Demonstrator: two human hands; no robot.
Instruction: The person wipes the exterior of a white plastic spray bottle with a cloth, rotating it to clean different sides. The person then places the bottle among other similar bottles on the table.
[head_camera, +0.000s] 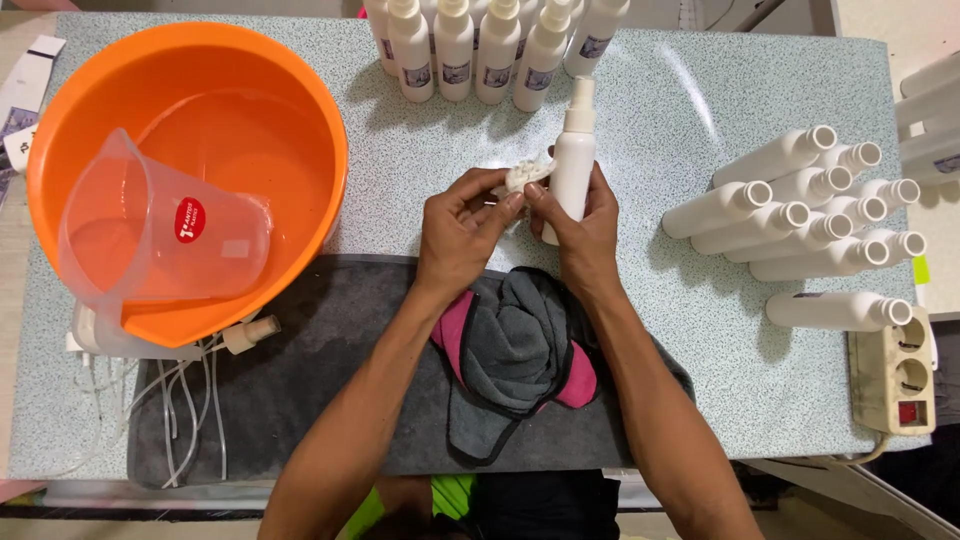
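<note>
My right hand (583, 225) grips a white spray bottle (574, 160), held nearly upright over the speckled table (660, 110), cap on top. My left hand (462, 222) pinches a small crumpled white wad (521, 176) pressed against the bottle's left side. Both hands hover just beyond a bunched grey and pink cloth (520, 350) lying on a dark grey mat (330, 380).
An orange basin (290, 120) with water holds a clear plastic jug (150, 230) at the left. Several capped white bottles (480, 45) stand at the back. Several open white bottles (800, 200) lie at the right. A power strip (895, 375) sits at the right edge; thin tubing (190, 400) hangs at the lower left.
</note>
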